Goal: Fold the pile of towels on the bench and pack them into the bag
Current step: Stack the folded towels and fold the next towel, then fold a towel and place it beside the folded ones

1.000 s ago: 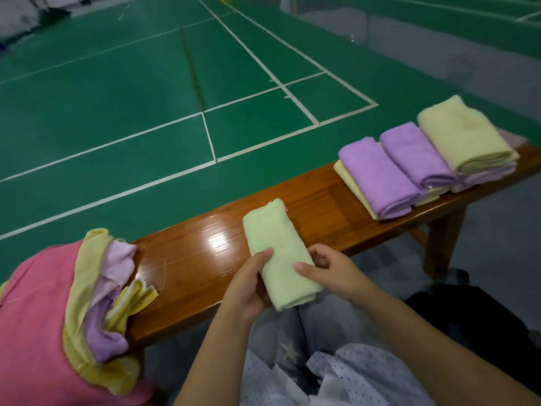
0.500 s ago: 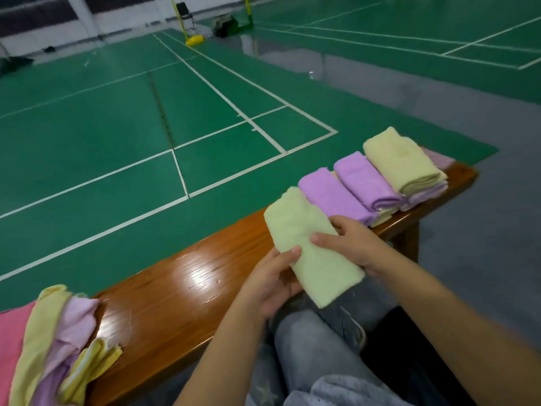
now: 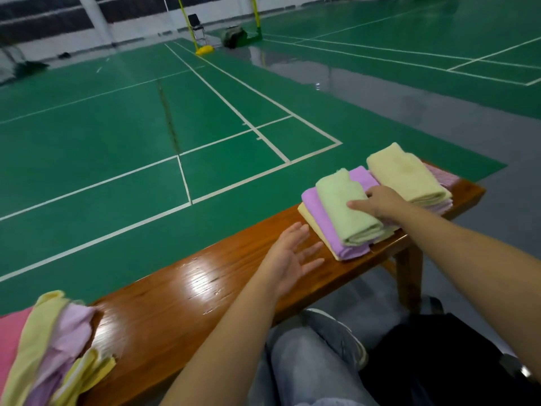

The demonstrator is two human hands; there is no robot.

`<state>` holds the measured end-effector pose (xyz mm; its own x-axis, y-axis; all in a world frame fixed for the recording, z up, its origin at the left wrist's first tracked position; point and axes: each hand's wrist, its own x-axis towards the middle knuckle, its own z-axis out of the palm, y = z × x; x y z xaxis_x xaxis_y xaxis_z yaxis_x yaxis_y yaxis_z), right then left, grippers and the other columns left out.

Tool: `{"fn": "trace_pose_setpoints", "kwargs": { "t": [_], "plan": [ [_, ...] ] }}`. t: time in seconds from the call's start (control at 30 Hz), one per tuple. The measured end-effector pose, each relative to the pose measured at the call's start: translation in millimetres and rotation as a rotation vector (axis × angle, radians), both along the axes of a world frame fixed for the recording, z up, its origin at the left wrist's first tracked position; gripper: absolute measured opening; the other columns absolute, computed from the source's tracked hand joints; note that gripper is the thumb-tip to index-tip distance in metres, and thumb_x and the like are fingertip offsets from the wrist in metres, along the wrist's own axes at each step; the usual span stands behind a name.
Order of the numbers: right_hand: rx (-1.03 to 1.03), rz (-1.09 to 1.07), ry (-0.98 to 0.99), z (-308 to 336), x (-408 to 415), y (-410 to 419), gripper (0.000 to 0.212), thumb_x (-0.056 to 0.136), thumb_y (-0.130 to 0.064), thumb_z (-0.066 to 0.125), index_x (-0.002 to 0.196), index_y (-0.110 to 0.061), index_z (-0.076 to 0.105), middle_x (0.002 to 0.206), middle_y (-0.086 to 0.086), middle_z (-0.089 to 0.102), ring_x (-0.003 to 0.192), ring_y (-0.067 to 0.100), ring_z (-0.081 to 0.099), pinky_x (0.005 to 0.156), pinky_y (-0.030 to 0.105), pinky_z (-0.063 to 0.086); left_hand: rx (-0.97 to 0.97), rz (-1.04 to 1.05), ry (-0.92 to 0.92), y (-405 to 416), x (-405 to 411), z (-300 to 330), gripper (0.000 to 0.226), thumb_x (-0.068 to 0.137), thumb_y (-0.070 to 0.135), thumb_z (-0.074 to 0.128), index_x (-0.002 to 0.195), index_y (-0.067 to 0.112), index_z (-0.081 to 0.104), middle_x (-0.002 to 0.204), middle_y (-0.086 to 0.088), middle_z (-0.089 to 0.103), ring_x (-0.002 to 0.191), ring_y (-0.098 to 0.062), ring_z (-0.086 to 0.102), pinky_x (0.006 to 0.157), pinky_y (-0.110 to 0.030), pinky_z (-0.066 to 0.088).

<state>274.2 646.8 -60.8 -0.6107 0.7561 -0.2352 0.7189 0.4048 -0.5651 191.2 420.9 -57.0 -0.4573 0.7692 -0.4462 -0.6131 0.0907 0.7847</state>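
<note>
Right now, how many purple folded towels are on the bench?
2 clearly: one beneath the green towel, one behind it. More may be hidden.

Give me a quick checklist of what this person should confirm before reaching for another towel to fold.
1. Folded green towel lies on the purple towel in the stack: ok.
2. Right hand clear of it: not ok, the hand rests on its edge.
3. Left hand free: ok, fingers spread, holding nothing, above the bench.
4. Bare bench space for folding: ok, between the hands and the pile.
5. Unfolded pile within reach at the left end: ok, though partly cut off by the frame.
6. Bag ready and open: cannot tell; a black shape by the knees may be it.
</note>
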Motion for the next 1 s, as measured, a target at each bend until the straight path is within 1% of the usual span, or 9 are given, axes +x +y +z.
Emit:
{"fn": "trace_pose_setpoints", "kwargs": {
  "t": [0.1,0.23,0.4,0.57,0.63,0.73,0.8,0.87,1.0],
  "plan": [
    [0.145,-0.048,0.053,2.5,-2.2,-8.9,0.066,0.086,-0.043,0.065,0.133,-0.002,0.046,0.131,0.017,0.056,0.115,0.033,0.053,0.090,0.035,0.041,-0.027,0.059,-0.017,-13.9,-4.2,-13.1,0.049,0.093,0.029,0.060,0.138,0.022,0.040,0.138,-0.002,0.048,0.115,-0.027,0.058,0.098,-0.045,0.050],
    [0.241,-0.017,0.286,12.1,-2.3,-32.2,0.056,0.085,-0.035,0.069,0.130,-0.005,0.051,0.119,0.011,0.061,0.108,0.025,0.057,0.090,0.033,0.043,-0.004,0.120,-0.046,-20.7,-8.4,-18.1,0.040,0.094,0.028,0.059,0.132,0.023,0.045,0.138,-0.005,0.050,0.114,-0.027,0.059,0.099,-0.045,0.049],
    [0.082,0.130,0.559,25.8,-12.4,-89.4,0.027,0.088,-0.029,0.067,0.110,-0.015,0.062,0.096,-0.005,0.064,0.086,0.004,0.059,0.074,0.011,0.045,0.077,0.209,-0.038,-48.1,-18.4,-12.3,0.037,0.093,0.027,0.059,0.128,0.024,0.048,0.132,-0.004,0.054,0.114,-0.027,0.060,0.090,-0.042,0.053],
    [-0.047,0.340,0.564,15.3,-44.1,-161.4,0.013,0.085,-0.025,0.070,0.095,-0.017,0.068,0.091,0.002,0.070,0.087,0.016,0.063,0.076,0.020,0.050,0.061,0.427,0.094,-126.3,-42.4,-11.8,0.037,0.094,0.020,0.057,0.130,0.018,0.048,0.120,-0.005,0.061,0.106,-0.024,0.063,0.086,-0.038,0.052],
    [-0.089,0.436,0.535,6.1,-59.7,-193.5,0.013,0.085,-0.027,0.070,0.094,-0.019,0.069,0.091,0.001,0.070,0.088,0.017,0.064,0.080,0.030,0.052,-0.043,0.526,0.204,-167.7,-55.0,-14.7,0.035,0.095,0.017,0.057,0.128,0.017,0.048,0.117,-0.005,0.061,0.104,-0.023,0.063,0.085,-0.037,0.052],
    [-0.179,0.553,0.492,-5.0,-79.1,-247.3,0.013,0.087,-0.025,0.067,0.095,-0.016,0.069,0.088,0.001,0.069,0.086,0.018,0.063,0.076,0.032,0.051,-0.272,0.722,0.427,-237.4,-75.8,-23.9,0.027,0.093,0.017,0.060,0.118,0.018,0.052,0.113,-0.002,0.060,0.099,-0.020,0.060,0.075,-0.029,0.050],
    [-0.223,0.589,0.513,-12.5,-90.1,-282.1,0.012,0.088,-0.023,0.066,0.092,-0.013,0.069,0.083,0.003,0.069,0.083,0.021,0.063,0.074,0.035,0.051,-0.533,0.813,0.660,-285.6,-84.7,-28.9,0.021,0.087,0.021,0.063,0.107,0.016,0.057,0.102,-0.001,0.061,0.092,-0.019,0.057,0.074,-0.030,0.044],
    [-0.283,0.615,0.525,-19.5,-99.0,-313.8,0.011,0.087,-0.023,0.066,0.090,-0.012,0.069,0.081,0.002,0.068,0.081,0.020,0.063,0.071,0.033,0.051,-0.766,0.887,0.767,-330.8,-87.0,-34.2,0.020,0.089,0.022,0.061,0.109,0.019,0.058,0.098,-0.006,0.064,0.087,-0.026,0.061,0.072,-0.033,0.046],
    [-0.375,0.677,0.508,-33.2,-108.4,-358.2,0.004,0.087,-0.018,0.066,0.086,-0.015,0.069,0.080,-0.001,0.067,0.080,0.016,0.062,0.065,0.018,0.046,-1.175,0.998,0.874,-412.4,-93.2,-59.5,0.039,0.086,0.020,0.064,0.121,0.005,0.057,0.117,-0.018,0.057,0.111,-0.035,0.053,0.096,-0.044,0.042]
  ]
}}
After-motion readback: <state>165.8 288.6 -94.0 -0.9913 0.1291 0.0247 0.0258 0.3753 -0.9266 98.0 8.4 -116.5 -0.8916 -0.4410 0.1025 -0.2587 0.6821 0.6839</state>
